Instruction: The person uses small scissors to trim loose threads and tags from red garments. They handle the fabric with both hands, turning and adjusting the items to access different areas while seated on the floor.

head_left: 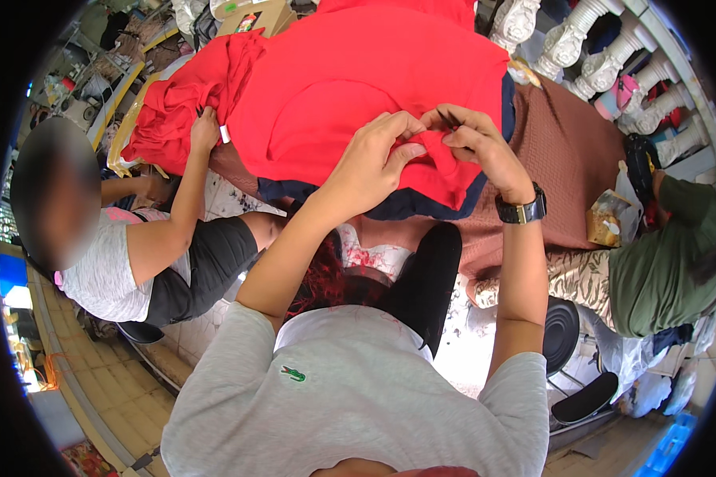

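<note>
A red shirt [374, 67] lies spread over the table in front of me, with a curved neckline visible. My left hand [378, 159] pinches a fold of its near edge between thumb and fingers. Close beside it, my right hand [481, 143] is closed at the same bunched fold [441, 163]. From the right hand's fingers poke the dark pointed blades of small snips [447, 119]; their handles are hidden in the palm. Dark blue cloth [382, 205] shows under the red one.
On the left a co-worker's hand [204, 131] holds a small dark tool at bunched red fabric [191, 87]. A person in a green top [668, 254] sits at right beside the brown-covered table [569, 143]. White balusters [569, 40] stand at far right; a black stool [561, 334] is nearby.
</note>
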Tool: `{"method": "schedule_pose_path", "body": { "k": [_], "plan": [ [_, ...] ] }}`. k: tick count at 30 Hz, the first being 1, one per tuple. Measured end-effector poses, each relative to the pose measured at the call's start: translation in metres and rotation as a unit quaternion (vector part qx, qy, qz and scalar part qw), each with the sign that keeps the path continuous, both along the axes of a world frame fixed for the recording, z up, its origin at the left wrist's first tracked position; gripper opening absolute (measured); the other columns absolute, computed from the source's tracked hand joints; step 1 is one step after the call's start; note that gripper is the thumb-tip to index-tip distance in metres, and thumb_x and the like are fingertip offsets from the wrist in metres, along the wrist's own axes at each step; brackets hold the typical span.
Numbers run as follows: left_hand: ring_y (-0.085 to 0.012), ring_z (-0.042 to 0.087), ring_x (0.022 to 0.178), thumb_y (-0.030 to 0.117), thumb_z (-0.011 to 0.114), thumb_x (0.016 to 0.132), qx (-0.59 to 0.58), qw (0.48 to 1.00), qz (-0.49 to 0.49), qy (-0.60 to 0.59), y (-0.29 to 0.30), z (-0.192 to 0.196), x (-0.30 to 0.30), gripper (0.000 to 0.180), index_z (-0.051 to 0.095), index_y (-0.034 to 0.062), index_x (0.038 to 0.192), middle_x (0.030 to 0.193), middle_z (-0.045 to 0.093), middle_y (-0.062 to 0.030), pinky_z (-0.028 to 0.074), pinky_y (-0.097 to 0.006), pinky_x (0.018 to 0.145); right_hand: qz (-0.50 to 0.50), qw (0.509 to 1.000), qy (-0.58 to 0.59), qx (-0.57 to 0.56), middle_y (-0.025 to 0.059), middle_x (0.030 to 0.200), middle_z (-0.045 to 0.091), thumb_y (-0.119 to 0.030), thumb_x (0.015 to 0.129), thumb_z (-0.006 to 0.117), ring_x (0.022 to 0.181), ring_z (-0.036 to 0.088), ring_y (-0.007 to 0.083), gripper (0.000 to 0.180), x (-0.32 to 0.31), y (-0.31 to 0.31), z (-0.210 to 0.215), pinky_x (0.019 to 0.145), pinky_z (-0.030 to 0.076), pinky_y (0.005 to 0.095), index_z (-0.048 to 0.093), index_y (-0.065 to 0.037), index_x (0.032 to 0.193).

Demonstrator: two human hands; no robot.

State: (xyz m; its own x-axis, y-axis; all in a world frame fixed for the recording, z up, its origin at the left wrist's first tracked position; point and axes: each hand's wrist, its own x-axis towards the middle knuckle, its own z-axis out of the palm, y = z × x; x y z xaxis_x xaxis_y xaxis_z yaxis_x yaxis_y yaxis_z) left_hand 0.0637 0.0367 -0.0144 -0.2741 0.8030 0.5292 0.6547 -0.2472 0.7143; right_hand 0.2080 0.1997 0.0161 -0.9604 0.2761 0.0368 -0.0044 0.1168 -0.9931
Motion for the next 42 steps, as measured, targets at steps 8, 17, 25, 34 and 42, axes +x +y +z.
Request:
{"method": "schedule_pose_path", "body": {
  "k": [8,17,25,34,42],
  "plan": [
    [-0.0209,0.062,0.084,0.002,0.065,0.093,0.038,0.997,0.008,-0.069,0.011,0.015,-0.003,0.012,0.061,-0.0028,0.103,0.093,0.063,-0.0125,0.050,-0.032,0.081,-0.146,0.949,0.125,0.248,0.0001,0.088,0.058,0.006,0.077,0.063,0.071,0.049,0.0085,0.018,-0.016,0.004,0.011,0.063,0.041,0.0258,0.064,0.000,0.095],
    [-0.0189,0.056,0.071,-0.014,0.070,0.066,0.244,0.960,0.104,0.088,0.029,-0.008,0.001,0.027,0.056,0.0008,0.084,0.089,0.056,-0.0084,0.047,-0.029,0.062,-0.356,0.797,0.303,0.381,0.0090,0.088,0.049,0.015,0.065,0.061,0.075,0.052,0.0205,0.025,-0.022,-0.019,-0.024,0.064,0.043,0.0309,0.056,-0.001,0.083],
    [-0.0203,0.057,0.073,-0.011,0.075,0.070,0.258,0.960,0.094,0.062,0.028,-0.008,0.007,0.034,0.061,0.0030,0.097,0.092,0.058,-0.0098,0.049,-0.030,0.065,-0.354,0.822,0.287,0.342,0.0065,0.080,0.051,0.013,0.065,0.064,0.064,0.051,0.0191,0.023,-0.023,-0.023,-0.024,0.058,0.040,0.0314,0.058,-0.002,0.082],
    [-0.0229,0.067,0.071,-0.010,0.067,0.084,0.204,0.976,0.024,-0.066,0.011,-0.009,0.020,0.012,0.064,0.0002,0.091,0.078,0.065,-0.0099,0.052,-0.033,0.062,-0.322,0.813,0.265,0.406,0.0052,0.079,0.056,0.014,0.070,0.062,0.062,0.048,0.0140,0.029,-0.008,-0.038,-0.007,0.055,0.037,0.0279,0.068,-0.002,0.092],
    [-0.0216,0.058,0.094,0.014,0.070,0.094,0.256,0.910,0.324,-0.032,-0.078,-0.064,-0.057,0.019,0.058,0.0016,0.102,0.100,0.056,-0.0105,0.048,-0.034,0.082,-0.261,0.878,0.050,0.397,0.0081,0.100,0.062,-0.005,0.079,0.081,0.071,0.057,0.0137,0.042,0.032,-0.060,0.009,0.054,0.039,0.0261,0.067,-0.004,0.118]
  ]
}}
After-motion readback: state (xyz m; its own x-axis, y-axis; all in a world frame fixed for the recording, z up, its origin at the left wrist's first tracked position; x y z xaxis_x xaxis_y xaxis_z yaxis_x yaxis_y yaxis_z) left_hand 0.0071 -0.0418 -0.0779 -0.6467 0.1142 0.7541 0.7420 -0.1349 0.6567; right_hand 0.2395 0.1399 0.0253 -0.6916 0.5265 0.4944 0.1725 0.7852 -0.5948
